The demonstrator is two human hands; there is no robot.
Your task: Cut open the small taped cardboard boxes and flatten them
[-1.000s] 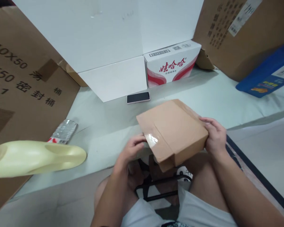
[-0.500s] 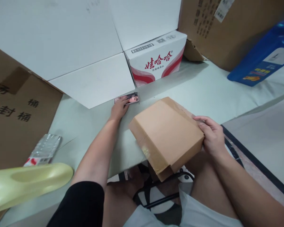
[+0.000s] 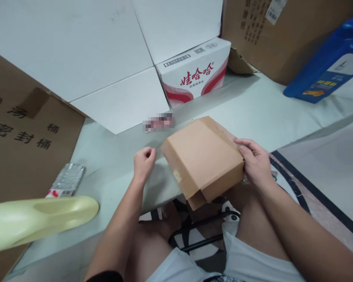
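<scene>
A small brown cardboard box (image 3: 207, 152) rests at the near edge of the table, tilted, with a flap sticking out at its lower corner. My right hand (image 3: 255, 160) grips its right side, thumb on top and fingers along the edge. Left of the box, my left hand (image 3: 144, 164) is curled into a loose fist over the table, apart from the box, and no object shows in it. Beyond that hand lies a flat phone-like thing (image 3: 159, 122), its face blurred out, near the white boxes.
White boxes (image 3: 120, 98) and a white-and-red carton (image 3: 195, 78) line the back of the pale table (image 3: 111, 152). Large brown cartons (image 3: 26, 129) stand at both sides. A blue bottle (image 3: 326, 74) is at right; a yellow bottle (image 3: 44, 217) and clear plastic pack (image 3: 67, 178) at left.
My left hand has left the phone-like thing, drawn back toward me and curled closed. The cardboard box has shifted slightly left and away with my right hand still on it.
</scene>
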